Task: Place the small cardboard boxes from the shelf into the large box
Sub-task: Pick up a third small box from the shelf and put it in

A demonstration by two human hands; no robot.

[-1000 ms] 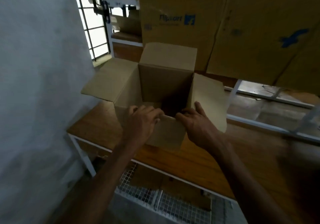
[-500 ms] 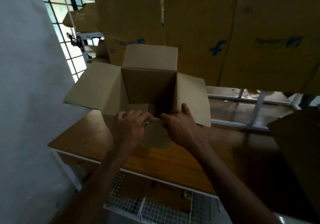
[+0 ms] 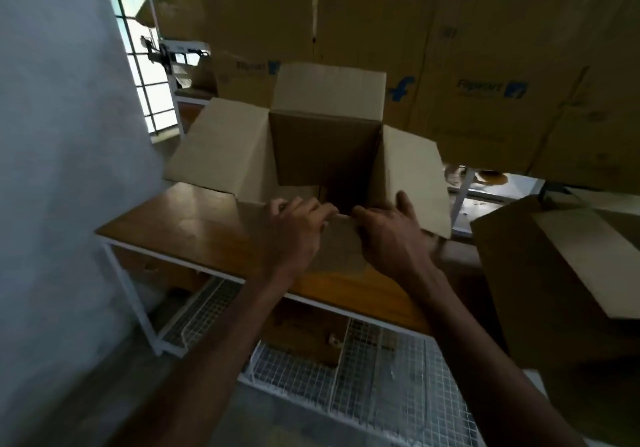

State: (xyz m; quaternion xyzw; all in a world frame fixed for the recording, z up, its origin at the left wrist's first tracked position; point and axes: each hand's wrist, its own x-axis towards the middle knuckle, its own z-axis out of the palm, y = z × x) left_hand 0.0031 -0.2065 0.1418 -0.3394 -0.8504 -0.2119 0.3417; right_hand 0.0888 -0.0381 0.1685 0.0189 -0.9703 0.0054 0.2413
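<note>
Large box (image 3: 325, 155) open on table (image 3: 180, 225), looks empty so far; floor mostly in shadow. Left hand (image 3: 294, 228) and right hand (image 3: 391, 235) curled over near flap (image 3: 341, 238), fingers pinching its edge. No small boxes identifiable beyond fingertips. Loading not started, I'd say.

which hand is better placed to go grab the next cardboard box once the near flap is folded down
Right, probably. Both hands grip the near flap of the open box, but the right hand is nearer the cardboard box lying to the right. The left hand has only bare table and wall beside it.
</note>
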